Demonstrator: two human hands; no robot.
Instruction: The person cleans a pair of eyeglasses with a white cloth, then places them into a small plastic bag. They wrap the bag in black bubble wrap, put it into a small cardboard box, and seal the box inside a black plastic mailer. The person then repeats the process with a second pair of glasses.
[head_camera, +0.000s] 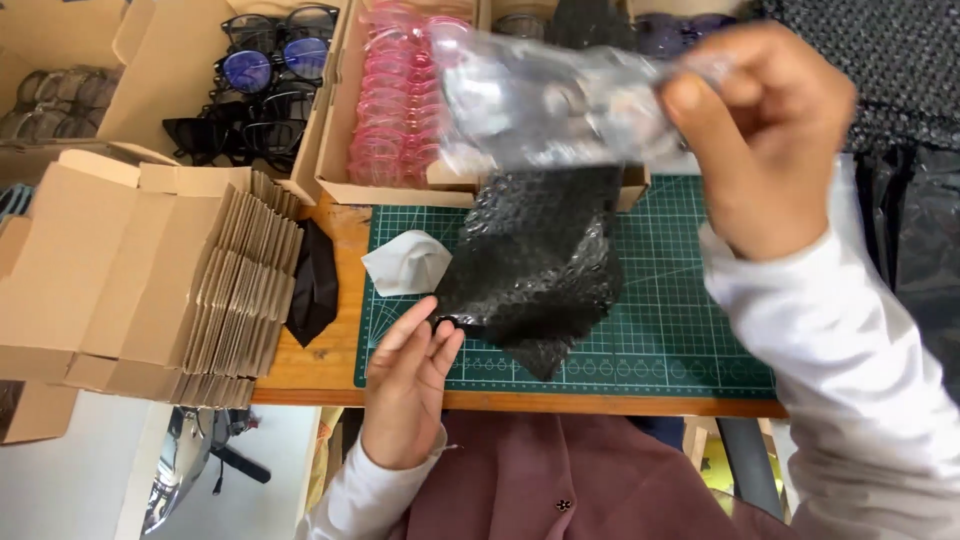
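Observation:
My right hand (765, 135) is raised and pinches the end of a clear plastic bag (545, 100) with something pale inside, blurred by motion. Below it a black bubble-wrap sheet (535, 265) hangs down onto the green cutting mat (690, 310). My left hand (408, 385) rests at the mat's front left edge, fingers apart, its tips touching the lower left corner of the black bubble wrap. A small white cloth (403, 262) lies on the mat just left of the wrap.
A stack of flat folded cardboard boxes (150, 280) fills the left. A black pouch (315, 285) lies beside it. Open cartons at the back hold black glasses (262, 80) and pink glasses (392, 100). More black bubble wrap (890, 60) is at the right.

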